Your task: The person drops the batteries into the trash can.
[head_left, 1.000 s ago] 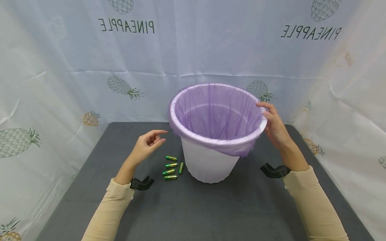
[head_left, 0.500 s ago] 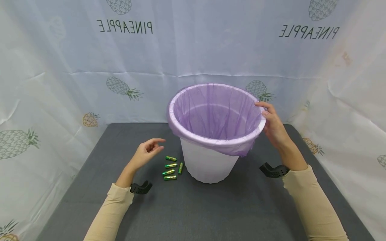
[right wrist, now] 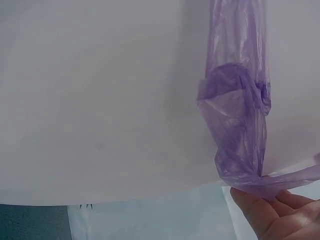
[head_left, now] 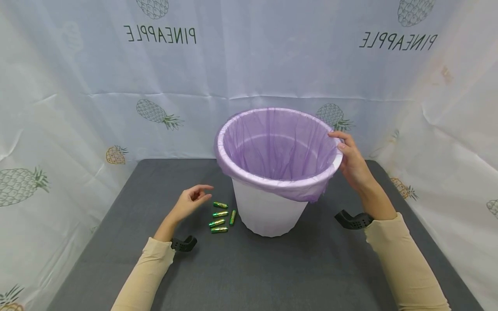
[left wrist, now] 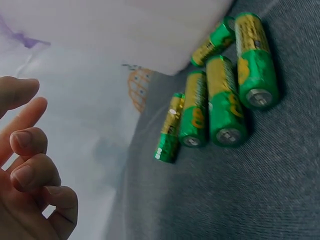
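Note:
My left hand (head_left: 191, 202) hovers just left of several green-and-gold batteries, its fingers loosely bent with nothing between them. Most of the batteries (head_left: 220, 214) lie in a rough column, and one battery (head_left: 232, 217) is turned lengthwise beside the bin. Their metal ends show in the left wrist view, where the nearest battery (left wrist: 227, 107) is apart from my fingers. A white trash can (head_left: 268, 211) stands at the middle, lined with a thin purple bag (head_left: 272, 160). My right hand (head_left: 353, 162) grips its right rim over the bag, thumb on the near side.
Dark grey cloth covers the table (head_left: 249, 272). A white pineapple-print curtain (head_left: 249, 65) hangs behind and along both sides. A black wrist strap (head_left: 184, 244) is on my left arm, with a similar strap (head_left: 354, 220) on the right. The bag's folds (right wrist: 240, 115) hang outside the can.
My left hand has come down from beside the can's rim toward the batteries. The right hand keeps its grip on the rim, and the batteries lie as before.

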Available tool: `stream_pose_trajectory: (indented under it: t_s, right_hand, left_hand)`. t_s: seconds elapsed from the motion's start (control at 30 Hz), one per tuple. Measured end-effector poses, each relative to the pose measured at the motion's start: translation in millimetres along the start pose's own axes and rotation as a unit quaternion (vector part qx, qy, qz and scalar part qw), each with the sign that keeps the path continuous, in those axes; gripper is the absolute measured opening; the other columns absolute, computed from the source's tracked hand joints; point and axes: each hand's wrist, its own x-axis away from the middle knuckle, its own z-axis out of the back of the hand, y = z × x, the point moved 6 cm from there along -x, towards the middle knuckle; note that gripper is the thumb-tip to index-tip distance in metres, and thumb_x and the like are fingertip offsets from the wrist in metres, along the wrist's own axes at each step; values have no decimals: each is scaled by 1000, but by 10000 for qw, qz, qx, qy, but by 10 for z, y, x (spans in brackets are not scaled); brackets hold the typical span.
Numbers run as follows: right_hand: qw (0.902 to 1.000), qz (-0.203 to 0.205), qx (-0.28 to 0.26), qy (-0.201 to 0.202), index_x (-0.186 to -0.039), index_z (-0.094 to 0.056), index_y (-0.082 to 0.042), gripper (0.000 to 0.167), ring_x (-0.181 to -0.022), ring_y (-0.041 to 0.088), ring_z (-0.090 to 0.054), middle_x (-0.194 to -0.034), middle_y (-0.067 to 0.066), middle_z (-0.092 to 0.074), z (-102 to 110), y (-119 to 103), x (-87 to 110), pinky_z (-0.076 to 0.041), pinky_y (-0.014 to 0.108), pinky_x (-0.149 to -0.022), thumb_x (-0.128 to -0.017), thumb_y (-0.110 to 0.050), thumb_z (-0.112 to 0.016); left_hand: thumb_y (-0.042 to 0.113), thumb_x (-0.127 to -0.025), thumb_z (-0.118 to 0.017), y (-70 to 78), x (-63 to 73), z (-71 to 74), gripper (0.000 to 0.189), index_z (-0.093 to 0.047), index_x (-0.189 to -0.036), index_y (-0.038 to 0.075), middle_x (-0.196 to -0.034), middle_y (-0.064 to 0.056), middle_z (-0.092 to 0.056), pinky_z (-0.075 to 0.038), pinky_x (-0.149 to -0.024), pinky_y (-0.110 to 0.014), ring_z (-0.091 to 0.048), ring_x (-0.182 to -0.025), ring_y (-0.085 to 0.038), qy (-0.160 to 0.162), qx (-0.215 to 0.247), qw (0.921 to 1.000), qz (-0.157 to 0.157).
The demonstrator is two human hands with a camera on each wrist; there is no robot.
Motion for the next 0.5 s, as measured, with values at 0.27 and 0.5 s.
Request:
stream_pose_trajectory:
  t_s: [0.27,0.5]
  right_hand:
    - [10000,-43,76,34,-122,-50,-26,26,-91,4,-58,-118,0,-43,-4,-5,2,-53,18,-72,-101,-22,-36]
    - [9999,-59,82,56,-122,-50,-26,26,-91,4,-57,-119,0,-43,1,8,-1,-52,17,-73,-101,-21,-36]
  left_hand:
    - [4,-93,-60,-136,-3,-27,29,-60,-118,-11,-69,6,-42,-32,-52,-21,-33,-56,2,-118,-16,9999,33]
    - [10,-93,-63,-247,-4,-76,34,-59,-120,-10,-68,7,-40,-32,-55,-22,-32,-57,1,-318,-108,9993,139]
